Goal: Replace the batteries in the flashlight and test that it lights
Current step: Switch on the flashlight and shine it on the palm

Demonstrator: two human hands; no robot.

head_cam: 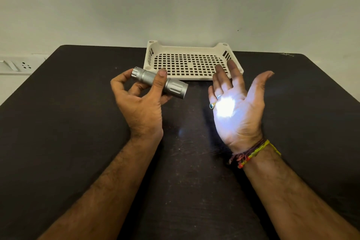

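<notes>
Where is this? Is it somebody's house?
Probably a room at home or in an office, though it's hard to tell: a dark table pushed against a plain wall, a wall socket, and a white plastic basket.

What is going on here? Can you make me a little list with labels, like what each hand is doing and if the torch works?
flashlight: silver, lying sideways in the air, lens end facing the other hand
left hand: holds the flashlight, thumb on top of its barrel
right hand: open, palm turned toward the lens, holding nothing
light: on; a bright white spot shows on the right palm
basket: white plastic, with holes, nothing seen inside it, behind the hands
table: dark top, under everything
batteries: none in sight
</notes>
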